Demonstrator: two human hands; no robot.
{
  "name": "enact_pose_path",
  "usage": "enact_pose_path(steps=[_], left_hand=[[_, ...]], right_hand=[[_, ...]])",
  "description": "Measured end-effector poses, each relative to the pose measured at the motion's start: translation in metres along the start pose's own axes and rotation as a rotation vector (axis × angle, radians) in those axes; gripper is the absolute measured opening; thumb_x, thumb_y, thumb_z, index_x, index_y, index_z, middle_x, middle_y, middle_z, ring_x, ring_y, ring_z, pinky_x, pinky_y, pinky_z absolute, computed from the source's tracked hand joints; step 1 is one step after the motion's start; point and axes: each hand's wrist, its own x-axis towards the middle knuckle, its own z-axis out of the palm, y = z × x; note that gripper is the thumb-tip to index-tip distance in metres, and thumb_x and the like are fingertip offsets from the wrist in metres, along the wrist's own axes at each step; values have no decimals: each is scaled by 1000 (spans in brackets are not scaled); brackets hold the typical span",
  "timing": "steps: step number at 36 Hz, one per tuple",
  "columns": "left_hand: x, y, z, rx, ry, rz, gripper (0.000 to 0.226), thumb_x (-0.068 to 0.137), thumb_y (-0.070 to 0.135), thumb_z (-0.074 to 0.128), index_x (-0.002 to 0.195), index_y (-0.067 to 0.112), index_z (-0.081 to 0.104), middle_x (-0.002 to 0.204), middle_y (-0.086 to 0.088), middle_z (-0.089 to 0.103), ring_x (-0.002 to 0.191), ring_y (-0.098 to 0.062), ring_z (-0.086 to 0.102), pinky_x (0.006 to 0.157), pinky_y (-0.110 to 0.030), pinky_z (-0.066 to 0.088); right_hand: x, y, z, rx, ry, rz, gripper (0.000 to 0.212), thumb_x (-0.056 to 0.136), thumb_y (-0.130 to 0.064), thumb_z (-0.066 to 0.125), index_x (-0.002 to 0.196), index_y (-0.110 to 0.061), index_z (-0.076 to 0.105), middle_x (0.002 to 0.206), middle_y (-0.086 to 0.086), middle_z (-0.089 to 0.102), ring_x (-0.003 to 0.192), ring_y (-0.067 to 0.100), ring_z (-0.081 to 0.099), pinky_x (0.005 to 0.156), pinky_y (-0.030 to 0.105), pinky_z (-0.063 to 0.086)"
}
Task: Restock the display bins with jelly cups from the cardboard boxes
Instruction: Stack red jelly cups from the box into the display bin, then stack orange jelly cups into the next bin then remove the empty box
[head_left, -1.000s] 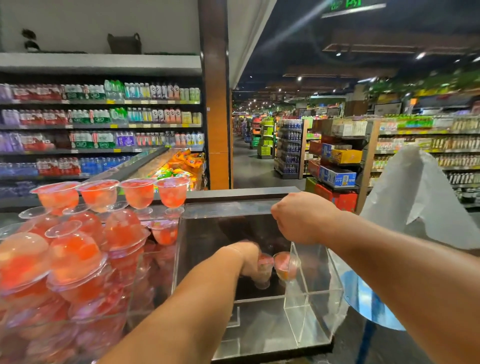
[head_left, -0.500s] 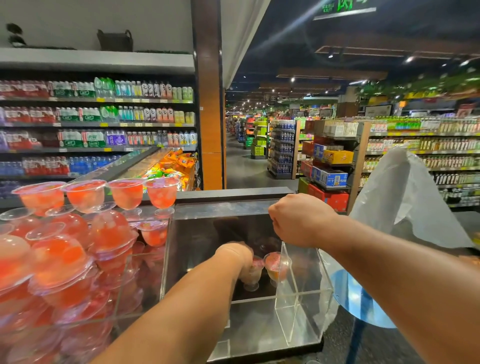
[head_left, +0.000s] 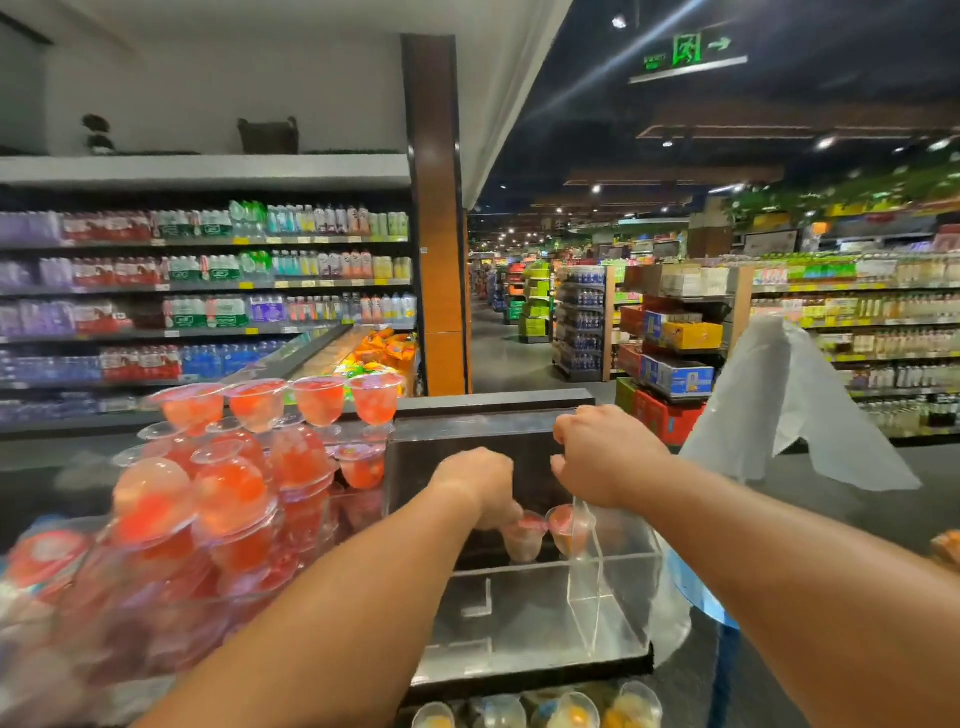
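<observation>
A clear acrylic display bin (head_left: 524, 623) stands in front of me, holding little but two jelly cups. My left hand (head_left: 480, 486) reaches down into it and holds a small red-lidded jelly cup (head_left: 523, 540) upright near the bin's back. A second jelly cup (head_left: 563, 527) stands right beside it. My right hand (head_left: 602, 454) is curled in a fist at the top edge of the bin's clear right wall (head_left: 584, 566) and seems to grip that edge. No cardboard box is in view.
The bin to the left is heaped with red jelly cups (head_left: 228, 493), a row standing along its back. Yellow jelly cups (head_left: 561, 712) show on a lower level. A white plastic bag (head_left: 784, 410) hangs at right. Drink shelves (head_left: 208, 291) and an aisle lie beyond.
My head has tipped so the view sits lower. My left hand has stayed low in the bin with the cup. My right fist has stayed at the bin's right wall.
</observation>
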Motion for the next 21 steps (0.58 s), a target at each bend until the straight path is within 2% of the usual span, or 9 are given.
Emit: enact_pose_path(steps=[3,5,9,11,12,13,15,17,21], left_hand=[[-52,-3,-30,49,165,13,34,95,43,61,121,21,61,122,-4,63,110,-27,61,88,-41,52],[-90,-9,-47,76,183,-36,37,94,45,61,123,22,60,125,-3,62,114,-27,60,90,-40,51],[-163,-23,-62,52,189,-226,27,91,47,65,109,29,61,119,1,67,104,-24,63,81,-35,49],[-203,-22,-61,2,172,-295,24,91,44,65,113,38,59,114,4,67,101,-22,62,83,-33,49],[-222,-21,-59,-26,163,-337,20,91,43,64,109,40,58,109,4,66,97,-21,62,83,-32,50],[-242,-19,-56,-38,160,-384,15,90,44,65,102,35,60,106,3,68,94,-20,61,84,-34,51],[-274,-17,-49,-42,126,-472,23,87,47,66,95,25,64,105,-2,70,92,-22,61,85,-36,52],[-313,-14,-43,-62,92,-555,28,84,49,65,91,22,60,110,-3,69,97,-25,61,85,-34,51],[-388,-12,-34,-67,89,-715,46,80,60,59,109,24,63,120,-4,67,108,-29,63,88,-37,51]], right_hand=[[-13,-10,-7,59,-23,33,40,95,-44,52,128,-21,56,131,8,58,120,32,50,97,45,48],[-28,-20,-13,77,-24,22,43,96,-44,52,132,-21,54,134,9,57,122,33,49,96,45,47],[-65,-38,-18,102,-16,-73,39,92,-42,55,124,-21,59,130,9,59,120,34,51,95,45,45],[-87,-47,-21,108,-37,-140,41,92,-44,54,126,-21,57,133,10,57,124,36,48,97,46,43],[-98,-51,-22,114,-45,-174,44,92,-46,53,129,-22,55,134,10,56,125,35,47,99,46,41],[-109,-56,-25,125,-47,-203,47,92,-49,54,131,-22,54,134,9,55,126,35,46,100,47,41],[-129,-67,-29,149,-64,-253,47,90,-51,55,129,-24,55,132,8,56,125,34,46,101,48,40],[-154,-83,-33,173,-104,-314,48,89,-52,54,128,-25,55,131,8,57,125,35,45,102,49,38],[-204,-124,-38,222,-126,-445,60,86,-57,52,137,-26,51,139,10,53,130,38,44,106,52,35]])
